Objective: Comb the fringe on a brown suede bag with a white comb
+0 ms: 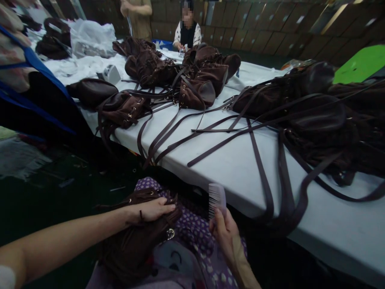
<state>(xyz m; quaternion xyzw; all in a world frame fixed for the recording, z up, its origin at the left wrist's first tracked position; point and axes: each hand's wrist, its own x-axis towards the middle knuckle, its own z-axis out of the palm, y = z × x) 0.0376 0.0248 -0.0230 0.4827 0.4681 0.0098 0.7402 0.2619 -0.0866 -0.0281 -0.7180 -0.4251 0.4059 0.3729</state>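
A brown fringed suede bag (132,245) lies on my lap over purple dotted cloth (195,233). My left hand (150,210) rests flat on top of the bag, fingers stretched out and pressing on the fringe. My right hand (224,233) is closed round the handle of a pale lilac comb (217,198), held upright with its teeth facing left, just above my lap and near the table's front edge.
A white table (234,164) in front carries several brown fringed bags (198,80) with long straps (261,168) hanging over its edge. A heap of bags (331,116) fills the right. Two people stand at the far end. A blue and black bag (36,100) sits left.
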